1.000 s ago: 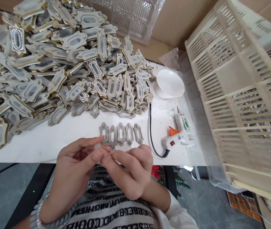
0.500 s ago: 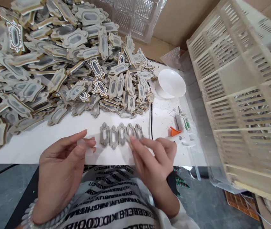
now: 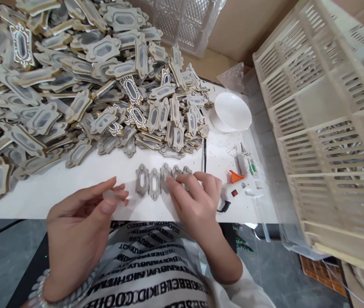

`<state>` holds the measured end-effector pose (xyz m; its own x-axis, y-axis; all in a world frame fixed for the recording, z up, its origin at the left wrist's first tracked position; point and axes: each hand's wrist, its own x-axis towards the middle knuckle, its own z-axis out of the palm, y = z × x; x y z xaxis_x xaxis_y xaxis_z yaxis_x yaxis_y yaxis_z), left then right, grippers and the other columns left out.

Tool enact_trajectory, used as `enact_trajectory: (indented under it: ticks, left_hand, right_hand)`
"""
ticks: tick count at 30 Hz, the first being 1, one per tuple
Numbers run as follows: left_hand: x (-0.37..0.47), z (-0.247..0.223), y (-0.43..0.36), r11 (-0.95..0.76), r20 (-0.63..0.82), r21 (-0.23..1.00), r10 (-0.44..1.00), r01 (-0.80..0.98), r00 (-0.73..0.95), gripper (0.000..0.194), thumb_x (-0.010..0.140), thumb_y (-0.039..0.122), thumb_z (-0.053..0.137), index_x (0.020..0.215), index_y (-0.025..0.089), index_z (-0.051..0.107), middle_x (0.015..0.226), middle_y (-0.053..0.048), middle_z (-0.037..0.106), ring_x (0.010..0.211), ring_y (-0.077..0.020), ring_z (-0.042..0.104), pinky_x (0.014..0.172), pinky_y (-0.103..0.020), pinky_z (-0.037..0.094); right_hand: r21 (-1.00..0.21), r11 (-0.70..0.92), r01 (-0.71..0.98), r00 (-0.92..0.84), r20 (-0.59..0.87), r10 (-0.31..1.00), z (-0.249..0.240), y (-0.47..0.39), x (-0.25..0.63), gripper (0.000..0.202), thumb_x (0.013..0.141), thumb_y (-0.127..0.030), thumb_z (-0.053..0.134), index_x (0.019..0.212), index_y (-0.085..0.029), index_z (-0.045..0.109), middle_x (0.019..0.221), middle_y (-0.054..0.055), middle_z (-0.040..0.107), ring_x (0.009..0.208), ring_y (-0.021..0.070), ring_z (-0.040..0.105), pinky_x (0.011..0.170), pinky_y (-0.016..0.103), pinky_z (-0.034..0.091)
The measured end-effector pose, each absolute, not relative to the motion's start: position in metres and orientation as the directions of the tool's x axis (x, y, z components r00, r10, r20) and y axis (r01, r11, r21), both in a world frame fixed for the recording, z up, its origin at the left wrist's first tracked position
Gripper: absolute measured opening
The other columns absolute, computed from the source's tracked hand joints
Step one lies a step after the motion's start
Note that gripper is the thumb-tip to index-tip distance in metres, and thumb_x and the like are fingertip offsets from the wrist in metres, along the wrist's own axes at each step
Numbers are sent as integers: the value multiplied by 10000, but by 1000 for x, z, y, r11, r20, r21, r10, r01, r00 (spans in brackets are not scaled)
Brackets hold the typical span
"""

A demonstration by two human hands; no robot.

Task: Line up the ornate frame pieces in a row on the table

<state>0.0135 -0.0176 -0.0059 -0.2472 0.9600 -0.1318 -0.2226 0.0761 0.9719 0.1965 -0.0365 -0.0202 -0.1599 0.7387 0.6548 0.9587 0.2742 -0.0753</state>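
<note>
Your desk (image 3: 72, 188) carries a big pile (image 3: 72, 85) of frames at 11 o'clock, with a crate (image 3: 323, 128) at 3 o'clock. A row (image 3: 152, 182) of grey frames lies just ahead of you. Your right hand (image 3: 194, 201) presses fingertips on the row's right end, holding nothing. Your left hand (image 3: 79, 222) pinches what seems a small clear piece (image 3: 109, 194), at 9 o'clock from the row.
</note>
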Motion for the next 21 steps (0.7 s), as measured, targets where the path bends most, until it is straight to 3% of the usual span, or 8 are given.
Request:
enact_trajectory:
  ticks: [4, 10, 14, 17, 21]
  left_hand:
    - [12, -7, -18, 112, -174, 960, 957, -256, -231, 327, 579, 436, 995, 831, 310, 829, 683, 10, 779, 622, -102, 723, 727, -186, 641]
    - [12, -5, -19, 125, -185, 960, 955, -251, -230, 351, 548, 469, 1004, 815, 323, 828, 678, 15, 778, 617, -95, 719, 735, -178, 635]
    - [15, -1, -19, 163, -222, 951, 952, -264, -210, 377, 507, 498, 1010, 784, 323, 826, 669, 16, 777, 614, -95, 730, 728, -150, 629]
    - [18, 2, -19, 212, -266, 937, 948, -278, -173, 388, 485, 495, 1017, 774, 320, 825, 658, 6, 775, 618, -119, 745, 695, -158, 633]
    - [21, 5, -18, 251, -289, 925, 952, -287, -101, 369, 489, 477, 1019, 760, 317, 825, 675, -18, 783, 602, -138, 749, 636, -158, 629]
  right_hand:
    - [-98, 280, 955, -167, 604, 779, -20, -38, 198, 120, 956, -116, 693, 882, -189, 753, 811, -5, 743, 860, 182, 507, 745, 351, 320]
    - [-162, 295, 942, -162, 551, 818, -19, -37, 201, 132, 995, -248, 688, 898, -210, 768, 840, 4, 753, 864, 191, 524, 745, 346, 343]
    - [-250, 328, 911, -104, 630, 770, -9, -44, 197, 95, 984, -248, 706, 961, -195, 781, 815, 21, 745, 818, 180, 534, 745, 330, 403]
    - [-308, 440, 843, -134, 673, 728, -1, -52, 186, 64, 933, -249, 770, 980, -220, 803, 806, 11, 728, 799, 168, 533, 736, 322, 440]
    - [-272, 488, 829, -138, 747, 650, -2, -52, 167, 67, 927, -245, 770, 919, -276, 829, 813, -10, 708, 788, 147, 497, 713, 312, 437]
